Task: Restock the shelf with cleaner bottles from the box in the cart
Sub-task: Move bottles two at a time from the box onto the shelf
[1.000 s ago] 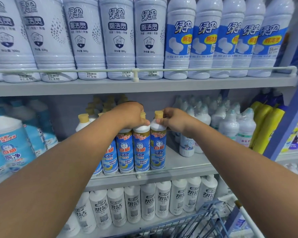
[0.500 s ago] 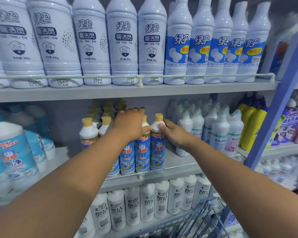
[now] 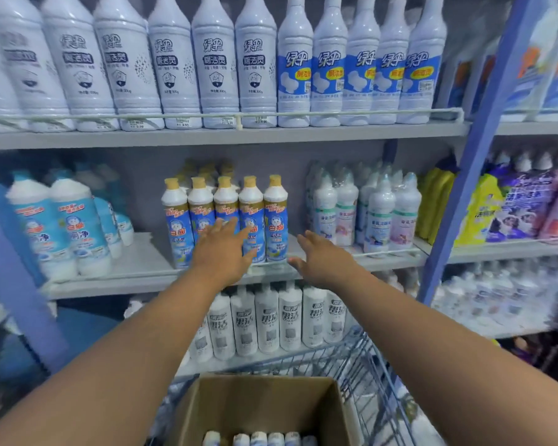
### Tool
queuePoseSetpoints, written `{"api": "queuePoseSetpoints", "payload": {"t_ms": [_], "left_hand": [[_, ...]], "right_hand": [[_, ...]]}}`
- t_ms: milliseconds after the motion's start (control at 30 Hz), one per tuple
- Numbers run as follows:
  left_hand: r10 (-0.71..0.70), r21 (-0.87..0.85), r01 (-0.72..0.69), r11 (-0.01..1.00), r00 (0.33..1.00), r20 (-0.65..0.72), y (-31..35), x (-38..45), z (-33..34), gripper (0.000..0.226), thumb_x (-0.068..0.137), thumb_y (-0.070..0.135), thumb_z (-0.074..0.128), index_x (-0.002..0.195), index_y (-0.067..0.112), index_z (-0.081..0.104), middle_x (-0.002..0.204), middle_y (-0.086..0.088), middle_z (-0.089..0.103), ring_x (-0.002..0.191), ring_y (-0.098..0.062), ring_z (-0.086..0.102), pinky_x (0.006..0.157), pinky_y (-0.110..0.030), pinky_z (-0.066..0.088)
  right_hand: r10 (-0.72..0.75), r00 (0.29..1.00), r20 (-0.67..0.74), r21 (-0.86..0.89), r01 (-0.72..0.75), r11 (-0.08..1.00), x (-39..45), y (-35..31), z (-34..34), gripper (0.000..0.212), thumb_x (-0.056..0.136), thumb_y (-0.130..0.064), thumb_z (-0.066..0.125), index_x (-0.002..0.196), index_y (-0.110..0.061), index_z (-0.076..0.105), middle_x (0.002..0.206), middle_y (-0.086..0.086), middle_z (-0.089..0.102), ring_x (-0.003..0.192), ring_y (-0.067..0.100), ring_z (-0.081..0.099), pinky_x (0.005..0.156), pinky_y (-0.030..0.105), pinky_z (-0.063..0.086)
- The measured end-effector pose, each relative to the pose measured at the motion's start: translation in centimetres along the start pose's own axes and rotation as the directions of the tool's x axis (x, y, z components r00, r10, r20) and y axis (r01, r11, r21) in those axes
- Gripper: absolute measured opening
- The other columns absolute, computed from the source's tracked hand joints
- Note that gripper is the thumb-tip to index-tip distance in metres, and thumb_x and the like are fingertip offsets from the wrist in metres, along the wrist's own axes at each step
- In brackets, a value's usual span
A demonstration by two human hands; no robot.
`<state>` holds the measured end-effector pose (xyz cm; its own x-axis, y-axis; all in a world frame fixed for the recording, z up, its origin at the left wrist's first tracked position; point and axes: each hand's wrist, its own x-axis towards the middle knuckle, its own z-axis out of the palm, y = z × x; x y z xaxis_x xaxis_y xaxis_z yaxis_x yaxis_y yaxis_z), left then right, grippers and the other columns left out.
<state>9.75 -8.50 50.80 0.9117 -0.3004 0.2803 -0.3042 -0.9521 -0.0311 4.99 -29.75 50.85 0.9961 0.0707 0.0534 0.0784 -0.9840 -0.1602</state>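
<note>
The left hand's fingers are straight and spread, holding nothing; they lie in front of the lower labels of the white plastic cleaner bottles with yellow caps and blue labels. Whether the fingertips touch the labels cannot be told. The left hand hangs palm-down before that row. The right hand is just to the right of the row, its fingers likewise loose and extended, grasping nothing, the thumb pointing toward the rightmost yellow-capped bottle without clearly touching it.

The yellow-capped bottles stand upright, five across at the front with more behind, on the grey metal middle shelf. Right of them on that shelf stand shrink-wrapped white bottles with pale labels; left of them, well apart, stand stout white bottles with light-blue labels. Above the row, tall white bottles line the upper shelf behind a wire rail. Below the row, white bottles with grey print fill the lower shelf.

Below the hands, an open brown cardboard box sits in the blue wire cart, with several white bottle tops showing inside.
</note>
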Motion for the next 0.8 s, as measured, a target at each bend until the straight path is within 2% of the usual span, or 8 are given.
{"api": "queuePoseSetpoints", "payload": {"t_ms": [100,167,333,467,600,733,800], "left_hand": [[-0.003,0.003,0.002,1.0,0.997,0.072,1.6,-4.6,1.7,0.06,0.097,0.056,0.045,0.149,0.028,0.042,0.157,-0.007,0.036,0.142,-0.03,0.033,0.116,-0.042,0.031],[-0.032,-0.004,0.032,0.999,0.992,0.121,2.7,-7.6,2.7,0.055,0.097,0.055,0.044,0.146,0.028,0.048,0.154,-0.006,0.04,0.14,-0.027,0.036,0.113,-0.039,0.035],[-0.087,-0.004,0.09,0.996,0.971,0.221,4.5,-14.2,6.1,0.057,0.098,0.055,0.043,0.148,0.027,0.044,0.16,-0.009,0.031,0.146,-0.027,0.028,0.115,-0.039,0.028],[-0.115,-0.072,0.139,0.988,0.957,0.265,4.8,-18.2,9.6,0.067,0.095,0.061,0.043,0.15,0.022,0.043,0.157,-0.013,0.035,0.146,-0.03,0.03,0.115,-0.041,0.029],[-0.143,-0.078,0.187,0.979,0.911,0.386,4.9,-20.3,13.5,0.067,0.096,0.061,0.042,0.152,0.025,0.036,0.159,-0.009,0.032,0.147,-0.028,0.027,0.117,-0.042,0.029],[-0.156,-0.023,0.192,0.981,0.856,0.492,3.8,-21.5,17.7,0.07,0.097,0.062,0.035,0.154,0.022,0.032,0.162,-0.007,0.027,0.152,-0.027,0.014,0.123,-0.045,0.013],[-0.172,-0.005,0.205,0.979,0.835,0.523,2.9,-21.8,19.7,0.071,0.096,0.065,0.032,0.153,0.022,0.033,0.16,-0.006,0.03,0.152,-0.026,0.013,0.123,-0.046,0.013]], "right_hand": [[-0.017,1.0,-0.01,-0.059,0.016,0.998,-3.9,0.9,2.4,0.071,0.102,-0.055,0.036,0.158,-0.016,0.017,0.167,0.006,0.008,0.151,0.027,0.018,0.117,0.046,0.029],[-0.025,1.0,0.017,-0.116,0.027,0.993,-6.2,1.5,4.4,0.073,0.1,-0.057,0.036,0.159,-0.018,0.016,0.167,0.005,0.007,0.152,0.026,0.016,0.118,0.048,0.028],[-0.051,0.995,0.089,-0.177,0.066,0.982,-10.7,2.4,10.1,0.074,0.1,-0.058,0.036,0.158,-0.018,0.015,0.166,0.008,0.009,0.15,0.03,0.021,0.113,0.051,0.033],[-0.036,0.979,0.199,-0.126,0.062,0.99,-12.9,2.2,14.4,0.074,0.102,-0.056,0.034,0.159,-0.017,0.01,0.167,0.009,0.005,0.152,0.03,0.015,0.117,0.05,0.028],[-0.005,0.955,0.296,-0.103,0.037,0.994,-14.2,1.7,18.5,0.074,0.101,-0.056,0.037,0.158,-0.017,0.012,0.167,0.008,0.008,0.151,0.03,0.018,0.115,0.05,0.031],[0.017,0.93,0.367,-0.079,0.013,0.997,-14.8,1.3,22.0,0.074,0.102,-0.054,0.037,0.159,-0.017,0.01,0.167,0.006,0.008,0.15,0.029,0.02,0.112,0.049,0.032],[0.031,0.908,0.419,-0.066,-0.003,0.998,-14.3,1.0,24.2,0.073,0.102,-0.054,0.035,0.159,-0.019,0.007,0.167,0.005,0.005,0.151,0.027,0.017,0.114,0.049,0.028]]}}
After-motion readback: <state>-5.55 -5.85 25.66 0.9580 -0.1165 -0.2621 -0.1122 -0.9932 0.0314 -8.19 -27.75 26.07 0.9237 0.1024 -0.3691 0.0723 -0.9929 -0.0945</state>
